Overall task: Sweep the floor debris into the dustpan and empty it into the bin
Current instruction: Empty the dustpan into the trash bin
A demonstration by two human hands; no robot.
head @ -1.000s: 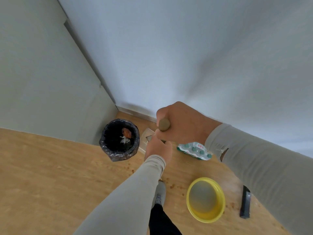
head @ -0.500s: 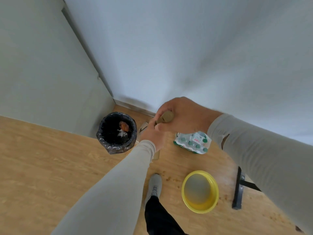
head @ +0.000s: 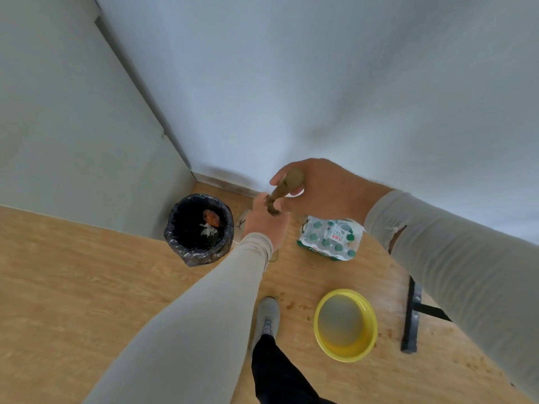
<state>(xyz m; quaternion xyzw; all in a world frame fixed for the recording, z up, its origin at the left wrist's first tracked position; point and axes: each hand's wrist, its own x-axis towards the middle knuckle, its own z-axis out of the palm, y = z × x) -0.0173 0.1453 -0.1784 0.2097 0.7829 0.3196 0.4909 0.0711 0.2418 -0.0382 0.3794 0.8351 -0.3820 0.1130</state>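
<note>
A wooden broom handle [head: 284,189] stands upright in front of me, and its lower part is hidden behind my arm. My right hand [head: 320,189] grips its rounded top end. Just below, my left hand [head: 267,224] wraps around the same handle. The bin [head: 175,239], lined with a black bag, stands in the wall corner to the left of my hands and holds orange and white scraps. A pale flat piece [head: 243,221], possibly the dustpan, shows between the bin and my left hand. Brown crumbs [head: 291,305] lie on the wooden floor near my shoe.
A yellow bowl [head: 366,344] sits on the floor at the right. Behind it is a wrapped pack of green-capped bottles [head: 329,239]. A black floor tool [head: 410,319] lies further right, with more crumbs [head: 469,364] around it. My grey shoe [head: 267,317] is below my hands. Walls close in behind.
The view has shifted left and up, so the black floor tool shows more fully. Both hands have stayed on the handle, which now leans so that more of its top shows.
</note>
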